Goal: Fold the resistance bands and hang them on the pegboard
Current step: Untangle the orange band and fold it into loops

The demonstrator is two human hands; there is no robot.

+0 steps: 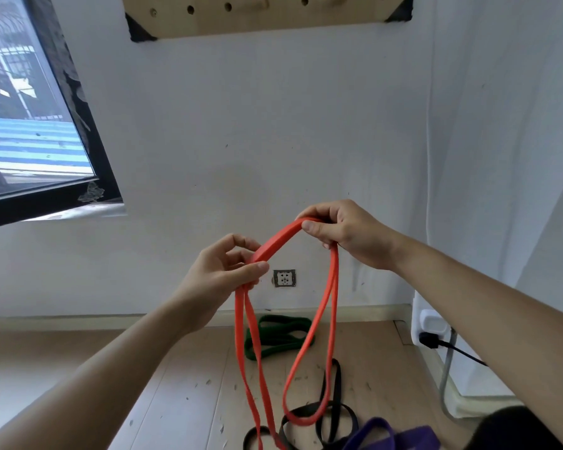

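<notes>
An orange resistance band [333,287] is held in front of the white wall, doubled over between both hands. My left hand [223,274] pinches it at the lower left. My right hand [342,232] grips it slightly higher on the right. Loops of the band hang down from each hand toward the floor. The wooden pegboard [273,17] with round holes is fixed on the wall at the top edge of view, well above both hands. On the floor lie a green band [280,336], a black band [333,407] and a purple band [390,433].
A window [30,125] with a dark frame fills the upper left. A wall socket [284,278] sits low on the wall behind the band. A white appliance [433,323] with a black plug and cable stands at the right. The wooden floor has small bits of debris.
</notes>
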